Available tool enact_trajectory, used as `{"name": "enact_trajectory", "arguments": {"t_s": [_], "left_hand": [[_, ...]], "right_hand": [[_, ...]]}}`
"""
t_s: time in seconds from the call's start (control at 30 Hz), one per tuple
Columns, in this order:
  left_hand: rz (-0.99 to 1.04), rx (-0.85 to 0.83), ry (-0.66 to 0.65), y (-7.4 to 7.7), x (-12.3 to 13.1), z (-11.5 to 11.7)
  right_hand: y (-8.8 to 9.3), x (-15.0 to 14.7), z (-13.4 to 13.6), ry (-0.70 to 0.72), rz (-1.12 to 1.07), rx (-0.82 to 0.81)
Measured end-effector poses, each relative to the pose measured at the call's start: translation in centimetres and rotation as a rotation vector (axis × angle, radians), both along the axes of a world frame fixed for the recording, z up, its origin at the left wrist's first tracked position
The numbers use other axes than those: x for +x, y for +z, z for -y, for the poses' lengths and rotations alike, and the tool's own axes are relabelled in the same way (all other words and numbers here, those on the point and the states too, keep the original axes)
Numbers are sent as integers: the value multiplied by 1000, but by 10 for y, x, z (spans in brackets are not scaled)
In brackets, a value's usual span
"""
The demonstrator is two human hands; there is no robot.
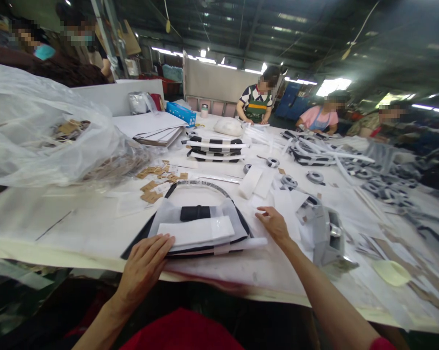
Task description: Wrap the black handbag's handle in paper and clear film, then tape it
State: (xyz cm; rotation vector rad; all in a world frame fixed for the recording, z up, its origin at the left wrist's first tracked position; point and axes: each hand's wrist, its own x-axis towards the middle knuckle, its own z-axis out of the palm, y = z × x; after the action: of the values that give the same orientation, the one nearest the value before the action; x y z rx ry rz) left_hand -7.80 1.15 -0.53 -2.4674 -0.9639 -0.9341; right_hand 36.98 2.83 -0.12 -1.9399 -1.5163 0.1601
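A black and grey bag piece with a curved handle lies on the white table in front of me, wrapped in translucent paper with a white strip across it. My left hand lies flat and open on its near left corner. To the right of the bag, my right hand rests open on white paper sheets with its fingers stretched left. Neither hand holds anything.
A big clear plastic bag of tags sits at the left, with brown tags scattered beside it. A grey tape dispenser stands right of my right hand. Tape rolls, stacked bag pieces and several seated people are farther back.
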Motion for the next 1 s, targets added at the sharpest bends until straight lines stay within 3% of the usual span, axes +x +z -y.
{"name": "enact_trajectory", "arguments": {"t_s": [0.23, 0.47, 0.73, 1.0], "left_hand": [[4, -35, 8, -2, 1, 1], [14, -27, 15, 3, 3, 2], [43, -46, -7, -7, 2, 1], [76, -24, -18, -6, 4, 1]], "right_hand": [[-1, 1, -30, -34, 40, -184], [-3, 2, -37, -160, -65, -188], [12, 13, -21, -80, -264, -132], [29, 2, -11, 38, -15, -305]]}}
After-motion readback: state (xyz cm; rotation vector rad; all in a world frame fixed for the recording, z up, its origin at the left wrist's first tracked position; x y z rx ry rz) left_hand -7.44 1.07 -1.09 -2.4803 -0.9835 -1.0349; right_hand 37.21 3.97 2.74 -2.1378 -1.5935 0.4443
